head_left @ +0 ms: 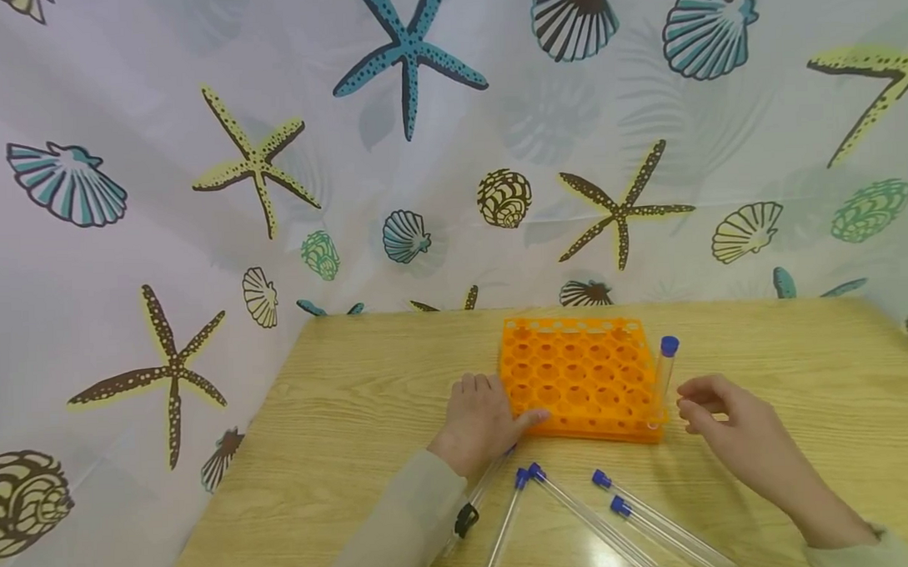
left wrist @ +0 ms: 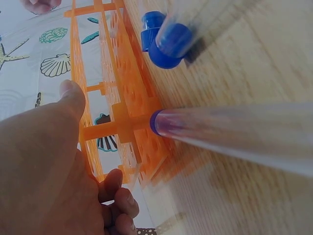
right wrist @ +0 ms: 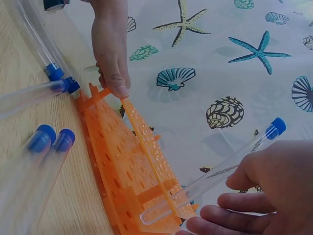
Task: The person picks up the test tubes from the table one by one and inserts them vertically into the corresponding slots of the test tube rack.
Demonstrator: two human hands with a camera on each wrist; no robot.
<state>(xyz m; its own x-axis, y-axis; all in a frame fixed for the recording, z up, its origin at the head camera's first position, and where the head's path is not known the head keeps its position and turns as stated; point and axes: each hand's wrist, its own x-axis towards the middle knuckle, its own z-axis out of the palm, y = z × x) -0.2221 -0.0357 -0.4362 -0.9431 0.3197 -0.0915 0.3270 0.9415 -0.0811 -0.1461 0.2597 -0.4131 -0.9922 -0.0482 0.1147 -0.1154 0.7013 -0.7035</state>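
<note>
An orange test tube rack with rows of round holes stands on the table. My left hand grips its left end, thumb over the top edge and fingers at the side. One clear test tube with a blue cap stands, slightly tilted, at the rack's right front corner. Just right of that tube is my right hand, its fingers loosely bent and apart from it. In the right wrist view, the tube's rounded bottom shows below the rack's top plate, and the right hand holds nothing.
Several blue-capped tubes lie in front of the rack, among them a middle tube, a left tube and a right tube. Another lies partly under the left forearm. Behind the wooden table hangs a shell-print curtain.
</note>
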